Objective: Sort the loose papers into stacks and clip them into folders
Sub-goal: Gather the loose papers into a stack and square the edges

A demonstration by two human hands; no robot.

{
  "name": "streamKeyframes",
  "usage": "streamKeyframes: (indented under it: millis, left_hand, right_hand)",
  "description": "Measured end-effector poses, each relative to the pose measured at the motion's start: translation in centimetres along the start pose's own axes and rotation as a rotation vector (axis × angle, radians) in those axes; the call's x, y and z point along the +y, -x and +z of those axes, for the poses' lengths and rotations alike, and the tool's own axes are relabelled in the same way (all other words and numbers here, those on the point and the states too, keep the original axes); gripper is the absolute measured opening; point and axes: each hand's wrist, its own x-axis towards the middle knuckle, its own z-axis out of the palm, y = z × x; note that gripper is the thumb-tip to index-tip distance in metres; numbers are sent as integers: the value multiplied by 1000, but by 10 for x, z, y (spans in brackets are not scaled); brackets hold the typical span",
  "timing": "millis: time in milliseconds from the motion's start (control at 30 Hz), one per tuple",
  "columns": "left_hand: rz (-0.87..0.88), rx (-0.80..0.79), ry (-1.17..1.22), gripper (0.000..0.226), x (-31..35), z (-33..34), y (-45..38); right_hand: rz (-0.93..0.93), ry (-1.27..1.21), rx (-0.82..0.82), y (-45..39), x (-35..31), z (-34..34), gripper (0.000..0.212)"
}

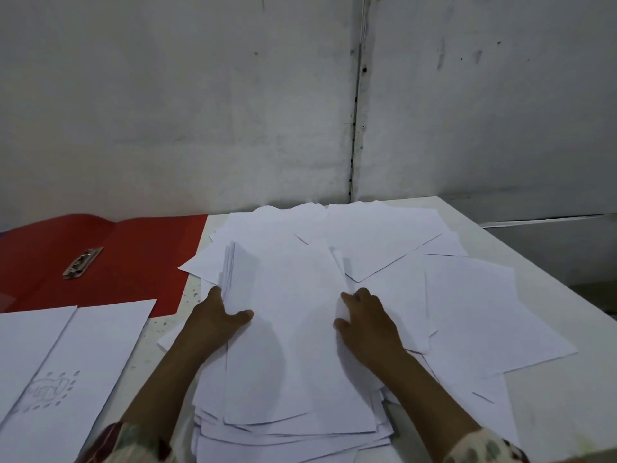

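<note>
Centre frame: left hand (218, 317) and right hand (365, 317) gripping paper sheaf (287, 329) by its sides. Squaring stage, likely; next, carry to red folder (133, 255), upper left.

Loose papers (384, 262) cover the table (551, 412); bare strips remain beside the red folder (133, 255).

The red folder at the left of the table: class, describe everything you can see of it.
The glossy red card folder lies open and flat at the far left of the white table, against the wall. A crease runs down its middle. A silver metal clip sits on its left half, angled. White sheets overlap its near edge. Its left part runs out of view. Neither hand touches it.
</note>
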Motion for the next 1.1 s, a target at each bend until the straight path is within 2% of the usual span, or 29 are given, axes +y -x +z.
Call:
streamKeyframes:
  millis: [100,167,267,367,433,533,700,933,1033,1100]
  left_hand:
    - [11,4,-24,56,1,2,-1]
    - [9,-5,-34,52,1,3,-3]
    - [1,-13,-51,52,-2,5,-2]
    - [0,-17,-69,51,-4,7,-4]
    - [7,-22,-85,51,-5,7,-5]
    - [16,-40,-159,56,-5,8,-8]
    - [27,-37,-256,62,-4,11,-10]
    - [44,-26,-309,67,-5,16,-11]
    - [51,-17,-334,67,-2,16,-9]
    - [54,-20,-344,68,-1,16,-8]
  right_hand:
    - [-54,38,8,-5,3,5,37]
    - [-21,-96,39,-11,9,1,37]
    - [150,-317,175,-28,23,-10,49]
    - [348,-246,169,-49,45,-18,67]
    - [396,-178,126,-62,55,-19,75]
    - [425,-226,133,-80,58,-15,79]
    - [421,-292,186,-101,55,-11,71]
    - [410,-349,224,-116,53,-12,47]
    - [432,-521,221,-126,50,-16,46]
    - [430,-765,342,-132,51,-17,45]
